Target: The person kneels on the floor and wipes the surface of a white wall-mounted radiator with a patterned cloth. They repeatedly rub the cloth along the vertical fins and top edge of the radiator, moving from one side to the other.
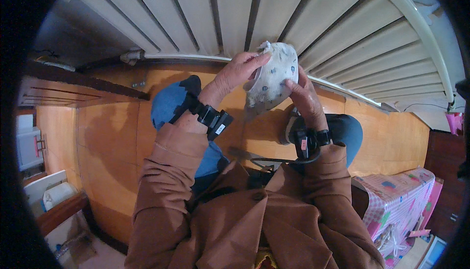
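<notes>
Between both hands is a folded white cloth [273, 76] with small printed figures and greyish, soiled patches. My left hand [242, 69] grips its upper left edge, thumb lying over the top. On the right side my right hand [304, 94] pinches the cloth, its thumb on the front face and the other fingers behind. A thin corner of the fabric hangs down at the lower left. Just beyond the cloth stands a cream slatted radiator [231, 15], and I cannot tell whether the cloth touches it.
Wooden-look flooring [110, 133] lies below. A brown door edge [91, 80] juts in from the left. At the lower right stands a box with a pink checked cover [400, 192], a plastic bag [391, 241] against it. A radiator valve [132, 57] sits at the radiator's lower left.
</notes>
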Demonstrator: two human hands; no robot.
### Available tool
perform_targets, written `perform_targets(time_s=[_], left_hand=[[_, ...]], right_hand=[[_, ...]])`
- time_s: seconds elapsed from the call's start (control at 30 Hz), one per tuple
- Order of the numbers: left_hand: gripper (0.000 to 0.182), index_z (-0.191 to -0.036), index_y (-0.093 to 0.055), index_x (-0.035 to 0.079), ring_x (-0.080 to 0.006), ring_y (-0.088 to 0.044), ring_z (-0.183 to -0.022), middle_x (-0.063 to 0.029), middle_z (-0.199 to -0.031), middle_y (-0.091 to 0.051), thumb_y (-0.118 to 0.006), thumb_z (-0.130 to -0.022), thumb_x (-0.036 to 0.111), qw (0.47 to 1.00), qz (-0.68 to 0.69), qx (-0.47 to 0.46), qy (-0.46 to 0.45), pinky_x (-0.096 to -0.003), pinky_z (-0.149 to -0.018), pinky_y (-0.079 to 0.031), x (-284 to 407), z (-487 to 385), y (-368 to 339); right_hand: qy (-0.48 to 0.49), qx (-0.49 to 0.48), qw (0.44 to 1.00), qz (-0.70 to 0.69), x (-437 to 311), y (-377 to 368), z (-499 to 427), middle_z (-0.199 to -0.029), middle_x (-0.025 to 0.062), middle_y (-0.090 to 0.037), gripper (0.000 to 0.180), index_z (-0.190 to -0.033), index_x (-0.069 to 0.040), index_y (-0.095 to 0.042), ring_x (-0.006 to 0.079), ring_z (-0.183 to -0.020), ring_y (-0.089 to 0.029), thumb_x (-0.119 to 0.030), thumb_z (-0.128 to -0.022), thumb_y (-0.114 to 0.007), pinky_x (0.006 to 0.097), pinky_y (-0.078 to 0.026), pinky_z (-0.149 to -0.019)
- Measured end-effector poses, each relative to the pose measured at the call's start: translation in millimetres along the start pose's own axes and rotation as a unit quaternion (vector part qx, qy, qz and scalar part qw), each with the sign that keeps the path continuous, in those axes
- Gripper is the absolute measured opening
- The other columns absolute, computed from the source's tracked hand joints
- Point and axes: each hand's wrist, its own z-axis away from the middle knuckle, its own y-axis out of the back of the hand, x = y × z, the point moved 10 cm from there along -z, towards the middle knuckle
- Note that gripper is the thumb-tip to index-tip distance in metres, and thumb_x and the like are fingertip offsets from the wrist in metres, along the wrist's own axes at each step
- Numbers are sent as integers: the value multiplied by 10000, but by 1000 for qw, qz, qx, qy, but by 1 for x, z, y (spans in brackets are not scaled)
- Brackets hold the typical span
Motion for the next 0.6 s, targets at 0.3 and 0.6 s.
perform_targets(time_s=[0.3,0.6], left_hand=[[517,-907,-637,3,-94,-554,-671,-19,-720,-585,-530,-869,507,997,-7,74,31,-237,-611,-456,-6,1,12],[539,-1103,-566,-1,-189,-601,-904,-116,-949,-618,-631,-819,452,925,-303,213,-82,-295,-790,-487,21,4,36]], right_hand=[[-24,32,986,162,7,9,5,-945,34,-655,263,-1045,-10,-602,132,-879,-598,-97,-803,-658,288,-449,-843],[-2,43,988,148,-3,5,11,-840,20,-664,199,-1012,-26,-632,96,-702,-606,-74,-819,-639,250,-502,-643]])
